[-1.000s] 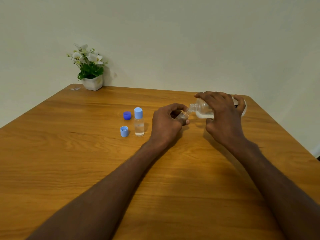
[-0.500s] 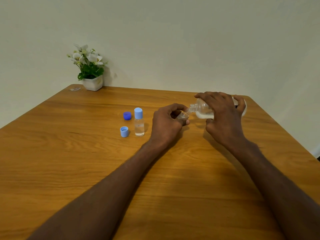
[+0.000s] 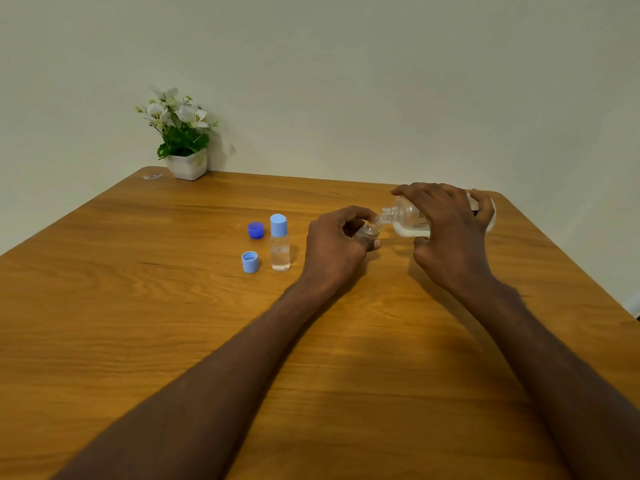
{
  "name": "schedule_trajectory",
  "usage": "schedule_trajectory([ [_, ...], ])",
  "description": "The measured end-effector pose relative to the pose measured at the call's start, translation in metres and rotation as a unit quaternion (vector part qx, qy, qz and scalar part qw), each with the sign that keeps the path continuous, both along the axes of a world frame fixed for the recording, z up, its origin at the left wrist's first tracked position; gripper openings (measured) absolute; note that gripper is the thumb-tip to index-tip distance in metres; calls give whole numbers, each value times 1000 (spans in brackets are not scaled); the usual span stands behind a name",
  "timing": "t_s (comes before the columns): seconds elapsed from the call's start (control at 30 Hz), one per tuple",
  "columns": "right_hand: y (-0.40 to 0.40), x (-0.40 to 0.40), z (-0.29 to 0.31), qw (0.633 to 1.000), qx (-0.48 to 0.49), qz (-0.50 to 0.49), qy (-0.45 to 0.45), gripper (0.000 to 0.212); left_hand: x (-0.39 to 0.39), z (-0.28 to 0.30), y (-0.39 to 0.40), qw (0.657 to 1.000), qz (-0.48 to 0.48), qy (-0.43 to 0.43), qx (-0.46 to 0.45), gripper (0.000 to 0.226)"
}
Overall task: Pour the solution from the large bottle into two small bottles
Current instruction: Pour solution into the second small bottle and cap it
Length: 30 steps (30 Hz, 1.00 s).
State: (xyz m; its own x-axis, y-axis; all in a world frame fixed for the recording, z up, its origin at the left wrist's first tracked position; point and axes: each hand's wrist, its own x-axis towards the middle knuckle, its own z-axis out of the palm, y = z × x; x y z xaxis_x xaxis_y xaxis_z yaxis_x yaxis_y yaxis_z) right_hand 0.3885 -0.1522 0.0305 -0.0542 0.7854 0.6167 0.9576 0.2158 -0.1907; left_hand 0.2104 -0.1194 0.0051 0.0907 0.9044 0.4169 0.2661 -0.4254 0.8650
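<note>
Fingers (image 3: 349,216) of your left hand (image 3: 334,249) curl around the clear small bottle (image 3: 369,232); your right hand (image 3: 446,233) grips the tipped, clear large bottle (image 3: 407,218), its ribbed neck touching that mouth. Left of them stands a capped small bottle (image 3: 280,245) on the wood-grain surface (image 3: 173,306).

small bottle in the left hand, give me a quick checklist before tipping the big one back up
1. Left hand grips the small bottle: ok.
2. Right hand grip on the tilted large bottle: ok.
3. Large bottle's neck meets the small bottle's mouth: ok.
4. Fill level in the small bottle: cannot tell, fingers hide it.
5. Loose light blue cap waits on the table: ok.
6. Other small bottle capped, upright: ok.
</note>
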Motion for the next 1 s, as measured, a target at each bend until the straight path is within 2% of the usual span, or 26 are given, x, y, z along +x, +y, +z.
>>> schedule_trajectory([
  [1.0,2,1,-1,1000,9,5,-3,92,0,-3,3,1000,-4,-18,4,36],
])
